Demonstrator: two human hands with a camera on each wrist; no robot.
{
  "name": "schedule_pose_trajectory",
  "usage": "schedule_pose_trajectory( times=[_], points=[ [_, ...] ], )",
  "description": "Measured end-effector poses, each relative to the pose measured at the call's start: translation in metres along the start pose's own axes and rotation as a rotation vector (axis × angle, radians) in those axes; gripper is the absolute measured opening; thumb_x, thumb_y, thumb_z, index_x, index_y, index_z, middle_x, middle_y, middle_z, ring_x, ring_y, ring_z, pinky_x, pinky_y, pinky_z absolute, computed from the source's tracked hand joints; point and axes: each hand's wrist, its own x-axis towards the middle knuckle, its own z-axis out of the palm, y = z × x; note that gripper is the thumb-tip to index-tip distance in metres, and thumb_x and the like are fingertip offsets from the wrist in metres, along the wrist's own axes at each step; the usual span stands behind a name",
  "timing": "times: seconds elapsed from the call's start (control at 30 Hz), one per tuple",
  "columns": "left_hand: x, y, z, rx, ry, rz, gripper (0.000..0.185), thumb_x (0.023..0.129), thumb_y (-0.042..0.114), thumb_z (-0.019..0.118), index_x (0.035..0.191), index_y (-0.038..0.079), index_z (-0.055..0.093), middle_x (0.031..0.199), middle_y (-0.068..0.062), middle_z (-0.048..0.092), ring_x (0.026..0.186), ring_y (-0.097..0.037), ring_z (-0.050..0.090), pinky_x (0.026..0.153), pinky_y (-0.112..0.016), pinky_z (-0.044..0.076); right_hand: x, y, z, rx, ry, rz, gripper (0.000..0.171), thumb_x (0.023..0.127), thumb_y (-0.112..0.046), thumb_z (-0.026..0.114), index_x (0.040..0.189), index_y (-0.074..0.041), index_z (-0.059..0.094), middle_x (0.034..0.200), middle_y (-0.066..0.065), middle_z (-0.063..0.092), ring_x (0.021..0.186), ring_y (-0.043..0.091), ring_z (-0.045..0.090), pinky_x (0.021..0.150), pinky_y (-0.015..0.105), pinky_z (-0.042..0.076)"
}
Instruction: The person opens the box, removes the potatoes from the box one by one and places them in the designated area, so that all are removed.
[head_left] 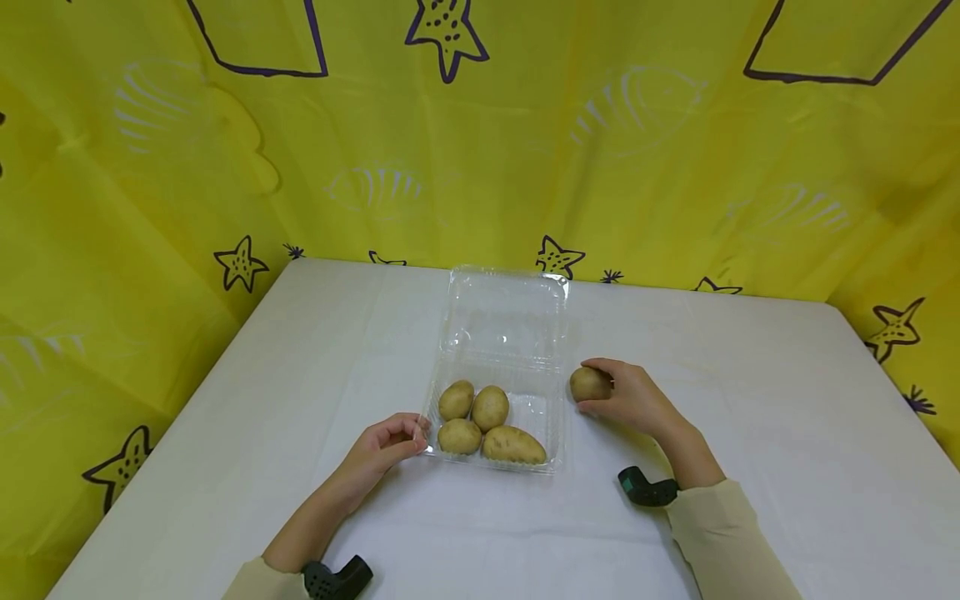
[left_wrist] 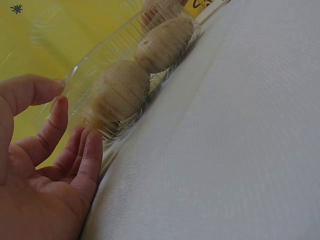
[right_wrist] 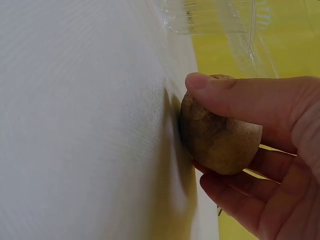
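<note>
A clear plastic clamshell box (head_left: 534, 410) lies on the table, its lid (head_left: 506, 317) laid back away from the person. Several potatoes (head_left: 513, 445) sit in its base, grouped toward the left and front. My left hand (head_left: 375, 450) pinches the box's left rim between thumb and index finger, the other fingers loosely bent beside the ribbed wall in the left wrist view. To the right of the box, my right hand (head_left: 633, 400) grips a single round potato (right_wrist: 222, 132) between thumb and fingers, close over the tabletop, its shadow falling on the cloth.
A white cloth (head_left: 750, 400) covers the table. Behind and along both sides hangs a yellow curtain (head_left: 510, 167) with drawn stars and fish. Each wrist wears a black camera, such as the right one (head_left: 647, 487).
</note>
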Motion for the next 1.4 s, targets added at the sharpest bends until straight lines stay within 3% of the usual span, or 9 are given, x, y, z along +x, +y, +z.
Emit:
schedule_pose_trajectory(
  times=[0.77, 1.4],
  points=[
    [0.0006, 0.0000, 0.0004, 0.006, 0.008, -0.013, 0.005, 0.088, 0.004, 0.057, 0.086, 0.008, 0.055, 0.114, -0.014, 0.049, 0.107, -0.019, 0.047, 0.090, -0.021, 0.039, -0.0001, 0.0001, 0.0014, -0.015, 0.017, -0.002, 0.061, 0.073, -0.016, 0.078, 0.124, 0.005, 0.051, 0.118, 0.022, 0.054, 0.097, 0.031, 0.052, 0.083, 0.044, 0.041],
    [0.0001, -0.0004, -0.0002, -0.002, 0.000, -0.003, 0.009, 0.088, 0.009, 0.060, 0.088, 0.002, 0.054, 0.114, -0.016, 0.048, 0.108, -0.020, 0.047, 0.090, -0.022, 0.039, 0.0000, -0.0012, 0.0010, -0.002, 0.044, 0.000, 0.063, 0.071, -0.016, 0.079, 0.123, 0.005, 0.051, 0.119, 0.022, 0.053, 0.098, 0.031, 0.052, 0.082, 0.044, 0.043]
  ],
)
